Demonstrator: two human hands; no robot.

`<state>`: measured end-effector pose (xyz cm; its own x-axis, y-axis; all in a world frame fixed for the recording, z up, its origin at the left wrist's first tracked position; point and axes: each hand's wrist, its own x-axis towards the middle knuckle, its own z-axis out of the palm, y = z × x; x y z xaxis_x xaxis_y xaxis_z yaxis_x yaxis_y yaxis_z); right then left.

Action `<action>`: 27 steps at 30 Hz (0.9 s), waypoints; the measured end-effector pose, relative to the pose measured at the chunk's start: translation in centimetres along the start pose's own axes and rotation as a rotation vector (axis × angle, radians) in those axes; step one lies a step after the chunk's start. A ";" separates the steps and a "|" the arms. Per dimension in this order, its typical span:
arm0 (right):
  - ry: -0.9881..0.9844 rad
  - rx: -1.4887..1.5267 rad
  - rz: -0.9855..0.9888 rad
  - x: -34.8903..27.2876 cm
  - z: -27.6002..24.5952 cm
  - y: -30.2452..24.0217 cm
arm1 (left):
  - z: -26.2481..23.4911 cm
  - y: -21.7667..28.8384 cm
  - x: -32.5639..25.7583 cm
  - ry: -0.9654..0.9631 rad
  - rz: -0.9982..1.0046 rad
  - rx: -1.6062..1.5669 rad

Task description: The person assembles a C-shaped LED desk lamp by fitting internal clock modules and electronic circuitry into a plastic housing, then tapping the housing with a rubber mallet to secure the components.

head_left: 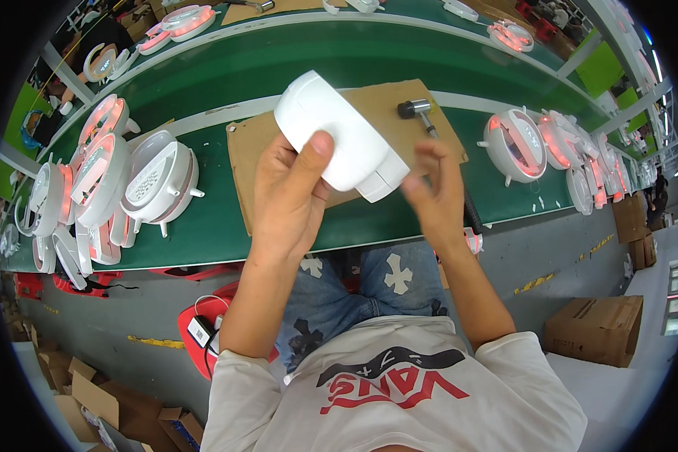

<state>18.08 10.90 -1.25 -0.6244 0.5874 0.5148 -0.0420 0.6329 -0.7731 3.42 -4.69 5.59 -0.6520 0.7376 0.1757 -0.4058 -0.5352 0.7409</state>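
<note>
A smooth white plastic housing (335, 128) with rounded sides and a stepped end piece is tilted above the cardboard sheet. My left hand (290, 184) grips it, with the thumb pressed on its upper face and the fingers underneath. Just beyond its lower right end is my right hand (438, 188), blurred by motion. Its fingers are bent and held apart from the thumb, and I see nothing between them. A hammer (418, 113) with a black and silver head lies on the cardboard (267, 158), its dark handle running behind my right hand.
White appliances (162, 181) with legs cluster on the green bench (211, 241) at the left. More, some glowing red (516, 147), stand at the right. Cartons (595, 330) sit on the floor at the right, and open boxes at the lower left. A red stool (196, 331) is beside my legs.
</note>
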 end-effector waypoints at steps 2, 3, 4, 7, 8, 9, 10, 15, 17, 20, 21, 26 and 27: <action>0.040 -0.132 -0.231 1.2 0.5 -3.8 | 0.8 0.1 0.0 0.046 -0.008 -0.015; -0.027 -0.123 -0.265 1.8 1.2 -4.5 | 1.0 0.2 0.0 0.051 -0.033 -0.035; -0.092 -0.115 -0.302 2.4 1.6 -4.6 | 1.2 0.1 0.2 0.052 -0.057 -0.054; -0.083 0.101 -0.045 3.1 1.7 -3.2 | 1.1 1.1 0.6 -0.025 -0.073 0.034; -0.081 0.262 0.134 3.3 1.2 -2.6 | 1.3 1.7 0.8 -0.143 -0.109 0.063; -0.045 0.656 0.295 3.5 1.4 -1.3 | 1.8 2.3 0.2 -0.120 0.051 0.410; -0.040 0.658 0.299 3.5 1.2 -1.4 | 1.5 2.8 -0.3 -0.071 0.197 0.625; -0.182 1.085 0.643 3.8 0.6 -3.0 | -3.1 1.4 -4.2 0.003 0.478 1.054; -0.164 1.017 0.640 3.4 0.4 -2.7 | -3.3 1.0 -4.9 -0.057 0.502 1.092; -0.217 1.038 0.638 3.4 0.5 -1.6 | -3.4 -1.2 -3.4 -0.091 0.529 1.374; -0.223 0.994 0.629 3.6 0.5 -1.4 | -2.9 -1.2 -3.5 -0.095 0.421 1.364; -0.088 1.086 0.602 3.8 -0.1 0.4 | -3.9 -1.9 -2.7 -0.317 0.516 1.166; -0.028 1.074 0.612 3.5 -0.6 0.5 | -3.7 -2.1 -2.7 -0.265 0.474 1.157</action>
<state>16.37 13.56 0.43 -0.7824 0.6217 -0.0365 -0.3477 -0.4846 -0.8027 3.70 -7.09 1.19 -0.3780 0.7043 0.6009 0.7092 -0.1969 0.6769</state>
